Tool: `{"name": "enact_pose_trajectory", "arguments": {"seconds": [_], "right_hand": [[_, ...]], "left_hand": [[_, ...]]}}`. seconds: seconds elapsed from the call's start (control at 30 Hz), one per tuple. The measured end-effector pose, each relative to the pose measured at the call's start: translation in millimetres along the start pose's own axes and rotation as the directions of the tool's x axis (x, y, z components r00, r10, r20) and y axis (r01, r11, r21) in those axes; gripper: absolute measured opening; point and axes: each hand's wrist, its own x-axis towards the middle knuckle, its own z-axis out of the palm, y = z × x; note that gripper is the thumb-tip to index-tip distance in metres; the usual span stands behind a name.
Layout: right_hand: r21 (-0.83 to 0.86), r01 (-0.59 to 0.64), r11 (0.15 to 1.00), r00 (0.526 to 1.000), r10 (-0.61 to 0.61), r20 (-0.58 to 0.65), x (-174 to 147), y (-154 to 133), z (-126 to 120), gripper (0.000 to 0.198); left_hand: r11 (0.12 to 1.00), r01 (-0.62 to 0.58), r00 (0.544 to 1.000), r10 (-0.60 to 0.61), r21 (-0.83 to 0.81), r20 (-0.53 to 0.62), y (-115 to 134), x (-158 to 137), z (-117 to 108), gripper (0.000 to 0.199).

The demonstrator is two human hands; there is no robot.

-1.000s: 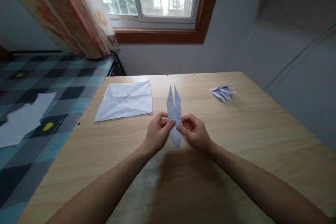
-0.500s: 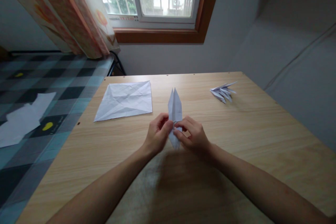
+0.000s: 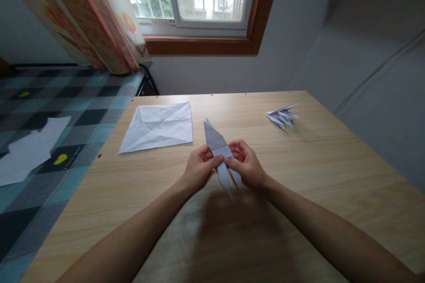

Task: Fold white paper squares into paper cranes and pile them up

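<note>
A folded white paper piece [image 3: 215,138], long and narrow with pointed ends, is held up over the table between both hands. Its far end leans to the left, and its near end splits into two points. My left hand [image 3: 202,166] grips its left side, thumb pressed on the middle. From the right, my right hand [image 3: 247,163] pinches it with the thumb on top and the fingers curled behind. The two thumb tips nearly meet at the paper's middle. Parts of the fingers behind the paper are hidden.
On the wooden table [image 3: 149,239] a creased white sheet [image 3: 159,126] lies at the back left. Several pointed folded papers [image 3: 282,117] sit in a cluster at the back right. More white paper [image 3: 33,150] rests on the checked cloth [image 3: 93,119] at left.
The folded paper has turned: its far end now leans left, and two split points show at the near end. Both hands have shifted their grip, thumbs now on top.
</note>
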Motion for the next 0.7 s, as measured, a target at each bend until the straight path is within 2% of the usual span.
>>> {"name": "enact_pose_trajectory", "arguments": {"seconds": [0.13, 0.3, 0.53, 0.7], "right_hand": [[0.118, -0.121, 0.986, 0.993, 0.120, 0.018, 2.9, -4.0, -1.9, 0.040], [0.139, -0.130, 0.982, 0.991, 0.134, -0.019, 3.2, -8.9, -2.9, 0.041], [0.083, -0.096, 0.992, 0.988, 0.105, -0.112, 4.5, -6.7, -3.8, 0.028], [-0.010, -0.046, 0.999, 0.990, 0.044, -0.132, 7.7, -4.7, -6.8, 0.015]], "left_hand": [[0.997, 0.026, 0.998, -0.023, 0.069, -0.052, -3.1, 0.0, -1.2, 0.034], [0.993, 0.036, 0.999, -0.035, 0.113, -0.013, -5.9, -1.3, 0.6, 0.034], [0.985, -0.135, 0.983, 0.146, 0.104, -0.110, 2.1, -0.1, 5.0, 0.038], [0.946, -0.185, 0.977, 0.206, 0.267, -0.054, 3.0, -1.8, 5.7, 0.027]]}}
